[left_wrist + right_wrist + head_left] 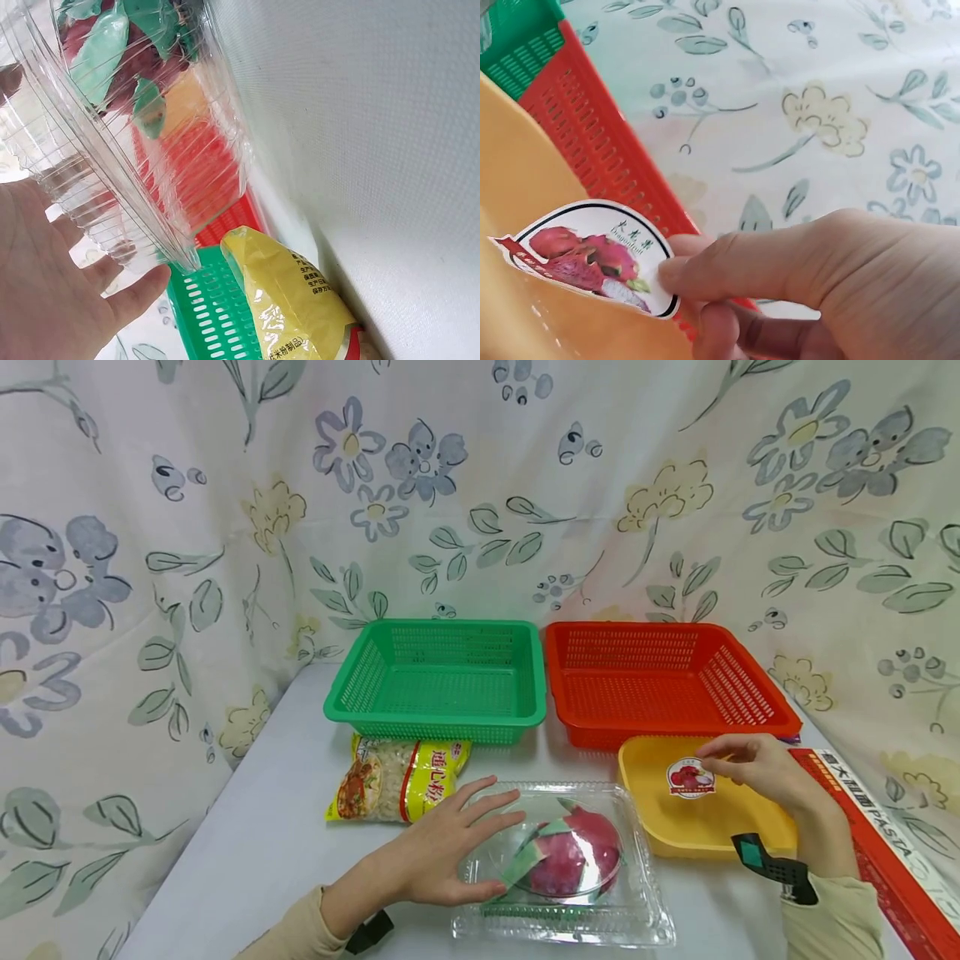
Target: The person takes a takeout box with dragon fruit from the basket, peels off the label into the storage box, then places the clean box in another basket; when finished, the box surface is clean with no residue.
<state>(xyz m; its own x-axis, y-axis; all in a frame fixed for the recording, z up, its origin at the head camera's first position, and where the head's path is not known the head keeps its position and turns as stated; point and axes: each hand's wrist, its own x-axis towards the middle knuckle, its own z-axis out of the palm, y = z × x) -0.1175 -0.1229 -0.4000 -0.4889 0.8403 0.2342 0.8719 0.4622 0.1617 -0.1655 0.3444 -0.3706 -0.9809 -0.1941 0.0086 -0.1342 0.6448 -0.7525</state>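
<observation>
My right hand (757, 768) pinches the edge of a dragon fruit sticker (596, 259) between thumb and fingertips, over the yellow basin (637, 760). The label carries a printed picture of dragon fruit. Beside the basin stands a clear plastic clamshell box (645, 918), lid down, with a red dragon fruit (573, 856) with green scales inside. Fingers spread, my left hand (442, 843) rests at the box's left side; in the left wrist view its fingertips lie along the ribbed clear wall (82, 180).
Behind stand a green basket (435, 727) and a red basket (675, 727), side by side. A yellow bag of pasta (390, 781) lies left of the box. At the right edge lies a long red PASTA box (885, 852). Floral cloth hangs behind.
</observation>
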